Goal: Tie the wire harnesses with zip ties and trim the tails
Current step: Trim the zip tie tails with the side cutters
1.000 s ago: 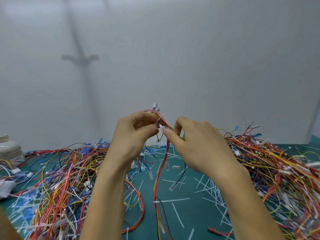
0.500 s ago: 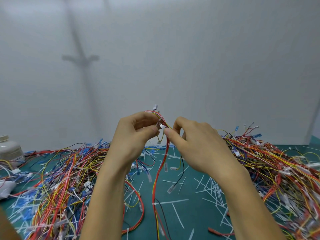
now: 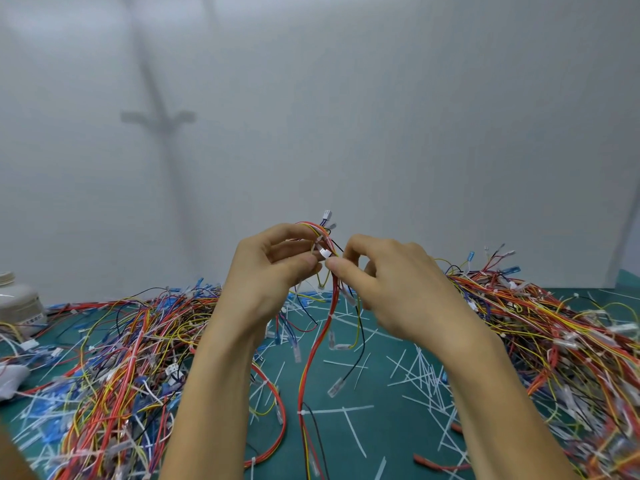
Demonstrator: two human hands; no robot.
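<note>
Holding a slim wire harness (image 3: 323, 323) of red, yellow and black insulated leads up in the air, the person lets its length hang straight down, probably so the strands lie together for binding. The left hand (image 3: 273, 271) has its fingers curled round the top of the harness, just below the small white plastic connector (image 3: 326, 214) at its upper end, thumb pressed in to steady it. The right hand (image 3: 391, 289) meets it from the other side of the harness, thumb and forefinger closed in a pinch on the narrow white nylon zip tie (image 3: 325, 252) wrapped there. To my eye the tie is being cinched; whether it is fully tight I cannot tell, and I see no cutter.

Beneath the harness lies a dark green cutting mat (image 3: 381, 427) printed with a faint grid, scattered with short white clipped tie tails (image 3: 419, 372). To the left of the harness sprawls a tangled heap of red, blue and yellow wires (image 3: 121, 358); to its right, a second, mostly red and orange heap (image 3: 554, 341). Far left of the harness stands a squat white plastic jar (image 3: 17, 306). Behind the harness rises a plain pale grey wall (image 3: 415, 98) carrying a blurred cross-shaped shadow (image 3: 159, 116).
</note>
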